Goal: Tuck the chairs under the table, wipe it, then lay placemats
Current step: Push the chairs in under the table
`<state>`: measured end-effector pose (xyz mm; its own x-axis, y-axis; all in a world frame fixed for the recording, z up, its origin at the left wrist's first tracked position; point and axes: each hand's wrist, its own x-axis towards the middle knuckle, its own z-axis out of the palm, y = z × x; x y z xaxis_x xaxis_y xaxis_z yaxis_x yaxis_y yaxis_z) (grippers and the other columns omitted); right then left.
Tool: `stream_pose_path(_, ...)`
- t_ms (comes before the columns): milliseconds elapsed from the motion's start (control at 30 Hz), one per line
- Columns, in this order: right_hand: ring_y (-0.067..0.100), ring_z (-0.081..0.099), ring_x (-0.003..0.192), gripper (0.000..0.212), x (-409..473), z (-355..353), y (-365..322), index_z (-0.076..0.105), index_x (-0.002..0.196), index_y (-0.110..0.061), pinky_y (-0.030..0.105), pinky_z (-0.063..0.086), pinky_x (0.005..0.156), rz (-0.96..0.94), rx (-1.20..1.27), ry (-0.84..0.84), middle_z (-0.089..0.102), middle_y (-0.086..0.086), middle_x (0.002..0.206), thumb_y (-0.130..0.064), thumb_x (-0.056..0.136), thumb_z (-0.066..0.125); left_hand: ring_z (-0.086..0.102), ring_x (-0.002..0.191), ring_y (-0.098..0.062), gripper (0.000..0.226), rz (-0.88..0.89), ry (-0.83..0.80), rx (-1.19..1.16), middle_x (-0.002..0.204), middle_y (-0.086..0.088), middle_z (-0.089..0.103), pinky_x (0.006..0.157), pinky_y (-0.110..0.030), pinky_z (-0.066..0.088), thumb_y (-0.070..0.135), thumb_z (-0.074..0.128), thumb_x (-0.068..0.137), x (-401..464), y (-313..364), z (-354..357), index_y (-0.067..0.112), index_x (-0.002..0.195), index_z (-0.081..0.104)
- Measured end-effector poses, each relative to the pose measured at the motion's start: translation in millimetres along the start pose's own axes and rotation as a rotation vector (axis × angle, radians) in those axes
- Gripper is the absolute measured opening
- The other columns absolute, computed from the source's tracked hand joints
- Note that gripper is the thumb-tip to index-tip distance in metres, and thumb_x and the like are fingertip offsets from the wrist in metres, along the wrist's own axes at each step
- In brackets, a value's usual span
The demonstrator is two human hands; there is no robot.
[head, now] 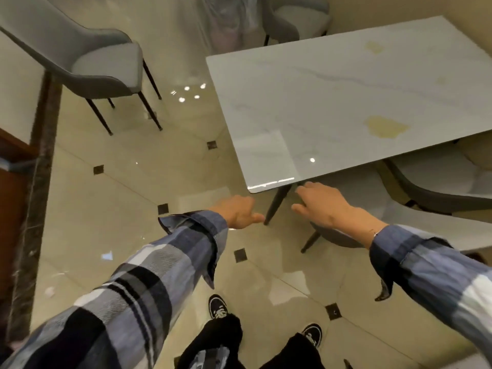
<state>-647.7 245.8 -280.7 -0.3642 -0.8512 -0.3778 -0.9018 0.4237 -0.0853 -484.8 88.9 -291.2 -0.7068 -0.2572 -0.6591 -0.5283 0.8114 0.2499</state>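
- We are standing at the near corner of the white marble-look rectangular table, and we are judging the chair-tucking step to be the one in hand.
- Our left hand is hanging just off that corner with fingers loosely curled, grasping nothing.
- Our right hand is reaching under the table's near edge, fingers spread and relaxed, hovering over the pale grey upholstered chair with dark legs; we cannot tell if it is touching it.
- We are counting four grey chairs: the one under our right hand, a second partly under the table's long side just past it, a third at the table's far end, and a fourth standing well apart from the table's left side.
- We are counting two clear yellowish stains on the tabletop, so wiping is not yet done; we are seeing no cloth and no placemats.
- Next, we are thinking, comes gripping the near chair and sliding it under, then fetching the stray one.
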Motion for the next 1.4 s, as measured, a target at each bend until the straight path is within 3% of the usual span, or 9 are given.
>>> stream_pose_path(133,0.026,0.059,0.097,0.038,49,-3,-83,0.058,0.116,-0.014,0.039,0.052,0.078,-0.004,0.043,0.029,0.06,0.007,0.112,-0.045,0.095,0.051,0.055,0.1,-0.029,0.055,-0.06,0.008,0.009,0.125,-0.013,0.059,0.082,-0.036,0.042,0.053,0.042,0.101,-25,-86,-22,0.006,0.127,0.05)
stream_pose_path(233,0.027,0.059,0.097,0.045,87,-10,-135,0.058,0.115,-0.013,0.041,0.053,0.08,-0.007,0.094,0.057,0.06,0.008,0.111,-0.052,0.095,0.048,0.057,0.113,-0.03,0.054,-0.105,0.025,0.044,0.129,-0.012,0.058,0.089,-0.038,0.045,0.051,0.045,0.101,-32,-145,-42,0.007,0.133,0.049)
stream_pose_path(367,0.028,0.058,0.097,0.048,128,-11,-169,0.057,0.113,-0.013,0.039,0.051,0.079,-0.017,0.109,0.022,0.059,0.008,0.11,-0.055,0.096,0.044,0.057,0.113,-0.032,0.036,-0.093,0.084,0.042,0.128,-0.014,0.059,0.084,-0.037,0.045,0.033,0.047,0.102,-20,-196,-54,0.007,0.127,0.052)
stream_pose_path(500,0.026,0.059,0.1,0.049,179,-13,-189,0.057,0.118,-0.013,0.039,0.051,0.084,-0.014,0.093,-0.025,0.059,0.008,0.116,-0.055,0.096,0.045,0.055,0.122,-0.032,0.038,-0.096,0.068,0.024,0.136,-0.013,0.056,0.099,-0.044,0.048,0.01,0.045,0.097,-2,-243,-70,0.01,0.134,0.054)
stream_pose_path(767,0.027,0.06,0.097,0.047,362,-55,-263,0.058,0.118,-0.011,0.044,0.054,0.083,-0.072,0.176,-0.062,0.061,0.011,0.114,-0.051,0.096,0.048,0.053,0.123,-0.03,0.044,-0.147,0.062,-0.011,0.139,-0.012,0.054,0.1,-0.041,0.047,0.036,0.047,0.102,47,-394,-164,0.011,0.139,0.05)
stream_pose_path(900,0.031,0.058,0.101,0.046,445,-92,-315,0.057,0.119,-0.008,0.042,0.051,0.085,-0.092,0.163,-0.112,0.06,0.015,0.116,-0.047,0.097,0.047,0.056,0.118,-0.031,0.044,-0.227,0.073,-0.02,0.133,-0.012,0.058,0.098,-0.044,0.048,0.04,0.048,0.101,58,-481,-214,0.012,0.134,0.053)
stream_pose_path(1100,0.034,0.057,0.104,0.043,522,-121,-373,0.056,0.119,-0.006,0.039,0.047,0.081,-0.013,0.215,-0.131,0.057,0.016,0.119,-0.041,0.097,0.049,0.052,0.124,-0.027,0.051,-0.258,-0.012,0.005,0.141,-0.008,0.053,0.101,-0.039,0.045,0.044,0.047,0.101,74,-574,-269,0.017,0.144,0.045)
stream_pose_path(1400,0.03,0.051,0.113,0.046,633,-167,-462,0.053,0.123,-0.009,0.041,0.043,0.094,0.36,0.222,0.085,0.055,0.012,0.124,-0.047,0.096,0.049,0.055,0.119,-0.033,0.045,0.057,0.099,0.198,0.136,-0.013,0.055,0.098,-0.045,0.048,0.039,0.044,0.102,131,-692,-383,0.01,0.136,0.049)
